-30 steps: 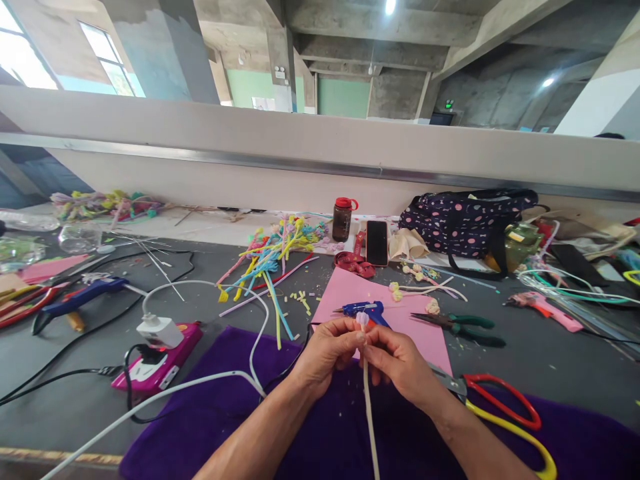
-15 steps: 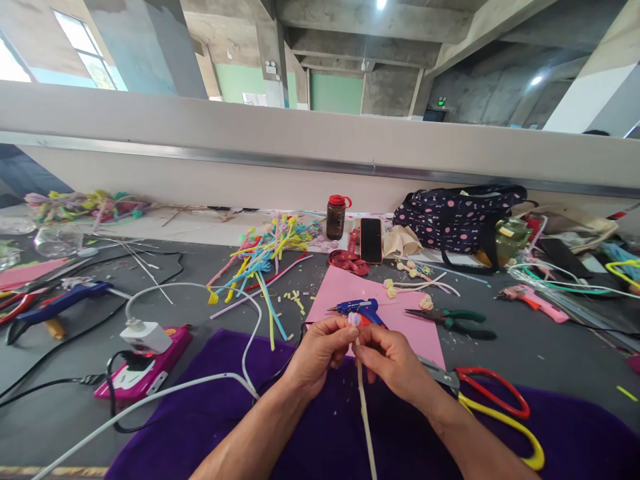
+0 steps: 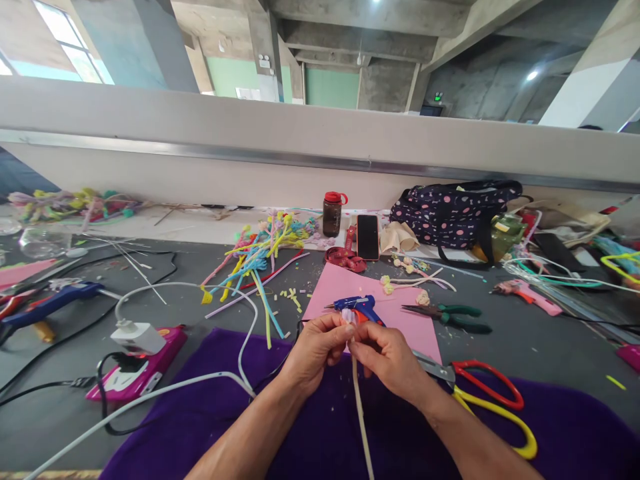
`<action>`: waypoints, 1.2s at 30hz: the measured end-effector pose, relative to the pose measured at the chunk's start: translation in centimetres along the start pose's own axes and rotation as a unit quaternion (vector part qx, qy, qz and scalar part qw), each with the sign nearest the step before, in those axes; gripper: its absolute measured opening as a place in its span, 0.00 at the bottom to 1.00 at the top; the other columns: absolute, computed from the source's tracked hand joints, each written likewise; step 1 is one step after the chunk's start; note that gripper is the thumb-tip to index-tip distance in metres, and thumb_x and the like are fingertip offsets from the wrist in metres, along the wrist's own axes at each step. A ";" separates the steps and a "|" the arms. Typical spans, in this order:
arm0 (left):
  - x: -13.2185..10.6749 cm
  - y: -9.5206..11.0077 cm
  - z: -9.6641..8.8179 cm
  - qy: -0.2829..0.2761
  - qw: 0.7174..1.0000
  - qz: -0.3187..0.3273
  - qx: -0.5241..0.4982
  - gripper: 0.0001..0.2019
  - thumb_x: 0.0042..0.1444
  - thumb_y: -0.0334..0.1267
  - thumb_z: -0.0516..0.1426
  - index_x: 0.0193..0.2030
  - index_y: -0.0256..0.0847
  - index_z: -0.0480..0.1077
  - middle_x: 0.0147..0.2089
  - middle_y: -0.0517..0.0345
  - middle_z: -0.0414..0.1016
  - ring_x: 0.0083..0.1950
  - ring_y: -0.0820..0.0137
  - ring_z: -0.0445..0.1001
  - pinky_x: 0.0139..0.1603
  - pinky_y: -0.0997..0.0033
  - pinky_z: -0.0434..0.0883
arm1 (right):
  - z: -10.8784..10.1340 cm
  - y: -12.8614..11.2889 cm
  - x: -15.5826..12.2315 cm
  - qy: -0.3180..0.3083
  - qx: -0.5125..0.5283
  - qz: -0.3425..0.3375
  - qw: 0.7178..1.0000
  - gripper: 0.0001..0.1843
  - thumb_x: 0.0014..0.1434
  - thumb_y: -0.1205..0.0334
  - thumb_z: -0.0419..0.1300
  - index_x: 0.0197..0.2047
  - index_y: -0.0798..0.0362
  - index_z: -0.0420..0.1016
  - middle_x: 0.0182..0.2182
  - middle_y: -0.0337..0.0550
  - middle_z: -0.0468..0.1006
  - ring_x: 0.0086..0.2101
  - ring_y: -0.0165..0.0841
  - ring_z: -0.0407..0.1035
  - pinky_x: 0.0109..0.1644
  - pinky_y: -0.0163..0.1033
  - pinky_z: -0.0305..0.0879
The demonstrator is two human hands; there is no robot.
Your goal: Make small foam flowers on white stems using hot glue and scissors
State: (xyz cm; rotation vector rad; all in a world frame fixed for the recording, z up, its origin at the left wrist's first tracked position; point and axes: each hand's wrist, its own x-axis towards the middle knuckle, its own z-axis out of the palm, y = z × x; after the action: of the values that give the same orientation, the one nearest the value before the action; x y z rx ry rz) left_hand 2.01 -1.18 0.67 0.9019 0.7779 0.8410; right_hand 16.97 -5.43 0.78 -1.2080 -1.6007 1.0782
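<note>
Both hands meet over the front edge of a pink sheet (image 3: 330, 290). Between my fingertips is a small pale-purple flower (image 3: 349, 316) at the top of a long cream stem (image 3: 361, 413), which hangs down over the purple cloth (image 3: 210, 413). My left hand (image 3: 317, 350) is closed, its thumb and forefinger pinching the flower's left side. From the right, my right hand (image 3: 385, 350) pinches the flower's base and the stem's top. A blue glue gun (image 3: 361, 307) lies just behind the hands. Fingers hide part of the flower.
Large scissors (image 3: 493, 387) and green-handled pliers (image 3: 453, 316) lie right. A pink power strip (image 3: 167, 363) with a white cable stands left. Behind are colourful fuzzy stems (image 3: 257, 257), a bottle (image 3: 332, 217), a phone (image 3: 367, 237) and a patterned bag (image 3: 453, 213). A pink glue gun (image 3: 530, 295) lies far right.
The view has shifted slightly, so everything sits a little further left. My fingers have moved slightly closer together around the flower; both hands keep their pinch.
</note>
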 end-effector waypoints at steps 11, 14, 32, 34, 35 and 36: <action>0.3 0.5 -0.9 -0.020 0.998 0.026 -0.050 0.14 0.43 0.43 0.63 0.25 0.33 0.68 0.16 0.67 0.59 0.14 0.85 0.49 0.14 0.82 0.44 | -4.2 -0.2 0.7 0.164 -0.067 -0.025 0.984 0.12 0.58 0.55 0.55 0.33 0.55 0.72 0.24 0.39 0.73 0.21 0.27 0.65 0.25 0.31 0.62; 0.2 0.7 -0.9 -0.023 0.998 0.026 -0.055 0.14 0.42 0.44 0.64 0.26 0.33 0.69 0.18 0.65 0.62 0.14 0.85 0.51 0.14 0.83 0.45 | -4.4 0.0 0.9 0.163 -0.107 -0.031 0.980 0.12 0.58 0.56 0.55 0.32 0.55 0.72 0.23 0.39 0.73 0.21 0.27 0.65 0.25 0.32 0.62; 0.2 0.9 -0.7 -0.061 0.996 -0.002 -0.060 0.12 0.45 0.41 0.63 0.25 0.33 0.69 0.17 0.66 0.60 0.15 0.85 0.51 0.14 0.84 0.47 | -12.4 3.7 -11.4 0.024 -0.549 0.042 0.835 0.15 0.58 0.62 0.51 0.47 0.49 0.73 0.44 0.47 0.75 0.42 0.38 0.71 0.46 0.42 0.67; 0.2 0.8 -0.8 -0.065 0.995 -0.005 -0.079 0.12 0.45 0.41 0.63 0.26 0.33 0.69 0.18 0.65 0.61 0.15 0.86 0.51 0.14 0.84 0.47 | -12.2 4.8 -13.0 0.015 -0.585 0.030 0.811 0.22 0.56 0.63 0.52 0.55 0.47 0.67 0.51 0.47 0.70 0.48 0.40 0.68 0.50 0.44 0.66; 0.2 0.7 -0.8 -0.066 0.994 -0.006 -0.089 0.12 0.44 0.41 0.64 0.26 0.33 0.69 0.20 0.64 0.62 0.15 0.86 0.51 0.14 0.84 0.48 | -12.1 5.4 -13.6 0.018 -0.598 0.024 0.801 0.25 0.54 0.64 0.53 0.57 0.46 0.65 0.53 0.46 0.69 0.50 0.40 0.67 0.50 0.44 0.66; 0.1 0.7 -0.8 -0.065 0.993 -0.003 -0.098 0.13 0.43 0.41 0.64 0.25 0.33 0.68 0.19 0.64 0.62 0.15 0.86 0.51 0.14 0.84 0.48 | -12.2 5.9 -14.2 0.025 -0.607 0.020 0.794 0.27 0.53 0.65 0.52 0.58 0.46 0.63 0.54 0.46 0.69 0.50 0.41 0.67 0.50 0.44 0.67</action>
State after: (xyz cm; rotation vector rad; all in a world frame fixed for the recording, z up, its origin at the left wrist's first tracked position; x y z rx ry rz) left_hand 1.16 -0.55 0.93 0.7693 0.5745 0.8294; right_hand 32.64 -16.50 -3.20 -2.0130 -2.2805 -0.1511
